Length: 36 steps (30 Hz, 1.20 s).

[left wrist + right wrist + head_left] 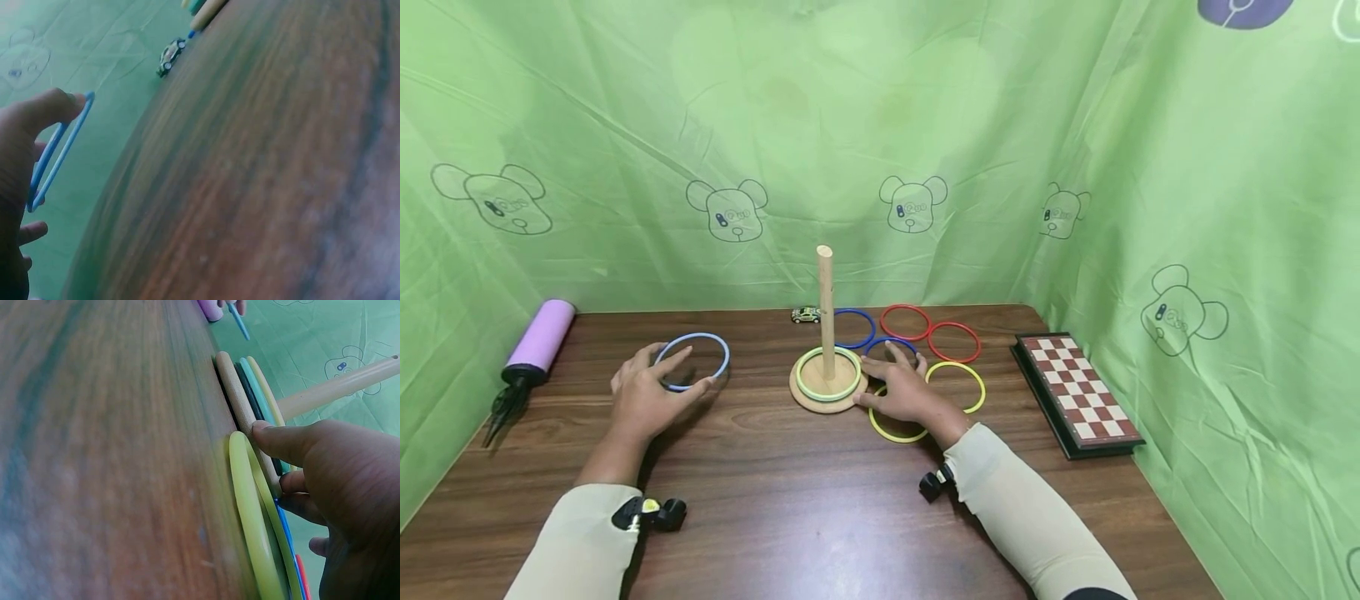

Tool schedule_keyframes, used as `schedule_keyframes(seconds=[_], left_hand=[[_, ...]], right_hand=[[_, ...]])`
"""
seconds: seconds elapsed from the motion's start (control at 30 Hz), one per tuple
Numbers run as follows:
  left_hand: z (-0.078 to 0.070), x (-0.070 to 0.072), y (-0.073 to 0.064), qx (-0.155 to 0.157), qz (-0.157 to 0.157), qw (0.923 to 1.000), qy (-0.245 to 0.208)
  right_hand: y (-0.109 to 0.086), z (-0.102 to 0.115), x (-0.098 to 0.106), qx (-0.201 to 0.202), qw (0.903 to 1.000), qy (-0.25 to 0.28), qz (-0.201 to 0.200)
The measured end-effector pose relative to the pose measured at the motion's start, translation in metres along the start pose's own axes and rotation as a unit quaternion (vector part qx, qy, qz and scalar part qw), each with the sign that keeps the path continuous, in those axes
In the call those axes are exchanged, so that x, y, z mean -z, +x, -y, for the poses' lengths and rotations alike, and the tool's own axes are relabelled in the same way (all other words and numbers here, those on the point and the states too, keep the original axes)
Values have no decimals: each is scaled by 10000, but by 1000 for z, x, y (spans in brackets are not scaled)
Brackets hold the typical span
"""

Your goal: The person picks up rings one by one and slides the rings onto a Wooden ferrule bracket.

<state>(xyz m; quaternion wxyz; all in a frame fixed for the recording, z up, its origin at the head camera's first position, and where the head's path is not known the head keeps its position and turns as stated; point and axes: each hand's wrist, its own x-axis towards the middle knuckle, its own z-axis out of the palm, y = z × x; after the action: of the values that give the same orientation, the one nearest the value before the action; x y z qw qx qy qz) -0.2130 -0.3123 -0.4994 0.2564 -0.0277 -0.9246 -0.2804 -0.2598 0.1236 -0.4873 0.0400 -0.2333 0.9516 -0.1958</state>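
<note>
My left hand [647,392] pinches a light blue ring [727,354] between thumb and fingers, raised above the tabletop at the left. In the left wrist view the ring [61,153] is seen nearly edge-on, with the thumb at its upper end. A wooden ring-toss stand [826,308] stands upright mid-table, pale green rings [803,387] lying around its peg. At the stand's right edge my right hand [906,392] holds the round base. The right wrist view shows the thumb and fingers on the base's rim [234,387], close above a yellow ring [247,506].
Two yellow rings [983,387], two dark blue rings [872,321] and two red rings [955,324] lie right of the stand. A toy car [806,314] sits behind it. At far left lies a purple hand pump [540,337]; at right, a chessboard box [1078,387]. Green curtains [820,125] enclose the table.
</note>
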Motion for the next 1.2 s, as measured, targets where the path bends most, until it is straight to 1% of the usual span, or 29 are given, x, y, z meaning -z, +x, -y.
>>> schedule_keyframes(seconds=[0.17, 0.33, 0.43, 0.63, 0.77, 1.0, 1.2], left_hand=[[-16, 2, 7, -210, -177, 9993, -244], [-32, 6, 15, -357, -475, 9971, -481], [-43, 10, 21, -443, -677, 9942, -706], [-68, 22, 36, -830, -1010, 9843, -1189], [-87, 32, 47, -1052, -1033, 9805, -1302], [-122, 47, 66, -1302, -914, 9784, -1318], [-146, 56, 81, -1529, -985, 9717, -1510]], right_hand=[[0, 1, 2, 32, 10000, 28, -70], [0, 0, 1, 64, 10000, 39, -64], [0, 0, 1, 96, 9999, 70, -72], [-1, 0, 0, 115, 9998, 86, -102], [-1, -1, -1, 72, 9999, 81, -46], [-1, -1, -1, 79, 9999, 91, -80], [-1, -2, -1, 84, 9999, 100, -68]])
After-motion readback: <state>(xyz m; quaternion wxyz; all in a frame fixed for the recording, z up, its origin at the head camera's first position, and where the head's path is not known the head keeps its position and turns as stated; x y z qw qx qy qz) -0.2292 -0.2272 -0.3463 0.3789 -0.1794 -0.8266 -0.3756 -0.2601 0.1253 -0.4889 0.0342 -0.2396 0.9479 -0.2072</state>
